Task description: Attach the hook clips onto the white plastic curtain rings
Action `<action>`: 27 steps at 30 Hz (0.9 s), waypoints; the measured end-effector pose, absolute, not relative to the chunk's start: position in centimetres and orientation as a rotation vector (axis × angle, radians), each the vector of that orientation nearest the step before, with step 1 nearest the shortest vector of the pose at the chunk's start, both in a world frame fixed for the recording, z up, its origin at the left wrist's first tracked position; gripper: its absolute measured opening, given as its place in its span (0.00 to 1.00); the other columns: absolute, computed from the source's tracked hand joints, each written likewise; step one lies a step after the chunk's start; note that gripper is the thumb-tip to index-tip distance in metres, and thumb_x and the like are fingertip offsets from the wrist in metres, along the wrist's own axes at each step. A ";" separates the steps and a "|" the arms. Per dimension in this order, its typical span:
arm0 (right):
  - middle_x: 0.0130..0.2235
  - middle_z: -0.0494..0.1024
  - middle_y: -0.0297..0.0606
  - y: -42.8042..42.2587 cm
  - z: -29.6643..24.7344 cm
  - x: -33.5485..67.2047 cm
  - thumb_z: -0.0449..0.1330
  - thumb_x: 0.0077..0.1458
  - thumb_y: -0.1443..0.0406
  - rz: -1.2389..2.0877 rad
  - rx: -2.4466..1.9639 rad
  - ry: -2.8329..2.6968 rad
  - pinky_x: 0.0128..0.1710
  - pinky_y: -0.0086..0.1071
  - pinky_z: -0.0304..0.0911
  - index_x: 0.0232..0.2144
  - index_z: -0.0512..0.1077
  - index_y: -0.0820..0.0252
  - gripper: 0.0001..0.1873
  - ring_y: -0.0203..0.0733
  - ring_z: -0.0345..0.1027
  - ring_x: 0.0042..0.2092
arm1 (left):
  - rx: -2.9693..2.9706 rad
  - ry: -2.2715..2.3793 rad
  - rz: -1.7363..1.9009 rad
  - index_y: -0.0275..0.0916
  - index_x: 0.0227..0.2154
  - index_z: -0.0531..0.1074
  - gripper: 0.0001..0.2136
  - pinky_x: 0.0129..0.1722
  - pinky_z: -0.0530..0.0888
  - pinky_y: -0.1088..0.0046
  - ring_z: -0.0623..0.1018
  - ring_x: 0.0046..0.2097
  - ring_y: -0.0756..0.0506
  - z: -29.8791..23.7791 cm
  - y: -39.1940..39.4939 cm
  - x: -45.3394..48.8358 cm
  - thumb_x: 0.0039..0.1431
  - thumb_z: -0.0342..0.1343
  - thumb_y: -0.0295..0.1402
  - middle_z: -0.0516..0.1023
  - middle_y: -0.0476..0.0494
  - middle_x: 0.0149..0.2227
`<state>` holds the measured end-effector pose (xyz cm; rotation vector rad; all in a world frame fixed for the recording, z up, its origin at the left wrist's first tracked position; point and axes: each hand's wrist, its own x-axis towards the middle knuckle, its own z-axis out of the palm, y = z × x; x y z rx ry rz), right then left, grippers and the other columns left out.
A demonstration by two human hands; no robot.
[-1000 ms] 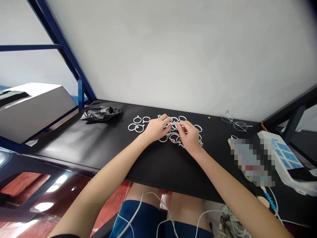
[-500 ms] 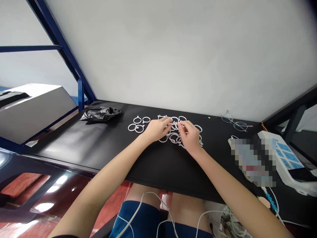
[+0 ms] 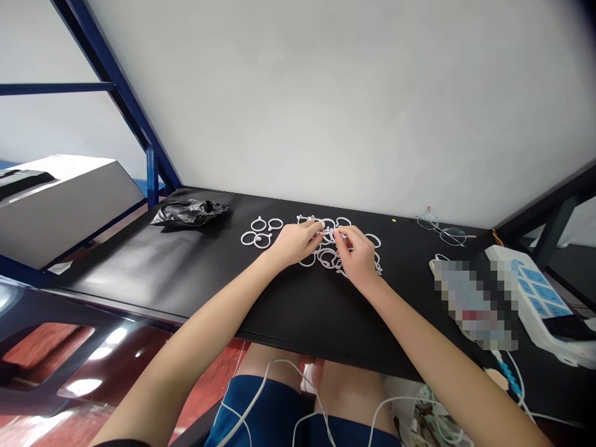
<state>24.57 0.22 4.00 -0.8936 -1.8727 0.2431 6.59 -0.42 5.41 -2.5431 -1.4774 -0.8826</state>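
Between my two hands is a white curtain ring (image 3: 327, 232), pinched at its left side by my left hand (image 3: 302, 241) and at its right side by my right hand (image 3: 357, 249). Both hands are closed at the fingertips, which partly hide the ring. Under and around them lies a loose pile of white curtain rings (image 3: 328, 259), several of them overlapping. Left of my left hand, a small group of rings with little eyelets (image 3: 258, 224) lies flat on the black table (image 3: 298, 310).
A crumpled black plastic bag (image 3: 189, 214) lies at the back left. Toward the right are eyeglasses (image 3: 452, 236), a blurred-out phone (image 3: 470, 304) with a cable, and a white power strip (image 3: 542, 298). A wall (image 3: 326, 112) rises behind the table; white cables (image 3: 265, 379) hang over my lap.
Both hands stay almost in place. The ring held between the fingertips has tilted slightly and shows a little more of its loop.
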 end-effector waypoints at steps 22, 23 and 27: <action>0.33 0.73 0.37 0.2 4.0 24.4 0.52 0.63 0.60 0.214 -0.862 -1.912 0.26 0.31 0.62 0.34 0.71 0.58 0.11 0.33 0.61 0.23 | -2.604 -1.518 -0.733 0.37 0.31 0.71 0.18 0.26 0.59 0.76 0.72 0.29 0.50 5.9 -0.7 6.8 0.69 0.41 0.41 0.74 0.46 0.30; 0.33 0.73 0.37 0.1 4.1 24.4 0.52 0.63 0.61 0.211 -0.859 -1.916 0.26 0.31 0.62 0.34 0.71 0.58 0.11 0.33 0.60 0.23 | -2.609 -1.522 -0.712 0.36 0.31 0.71 0.18 0.26 0.59 0.76 0.72 0.29 0.50 5.9 -0.7 6.8 0.69 0.41 0.41 0.74 0.45 0.30; 0.33 0.74 0.37 0.1 4.1 24.3 0.53 0.63 0.61 0.201 -0.845 -1.920 0.26 0.30 0.61 0.33 0.71 0.59 0.10 0.32 0.60 0.23 | -2.624 -1.529 -0.645 0.36 0.30 0.71 0.20 0.25 0.57 0.76 0.71 0.29 0.50 5.9 -0.7 6.8 0.69 0.39 0.41 0.73 0.45 0.31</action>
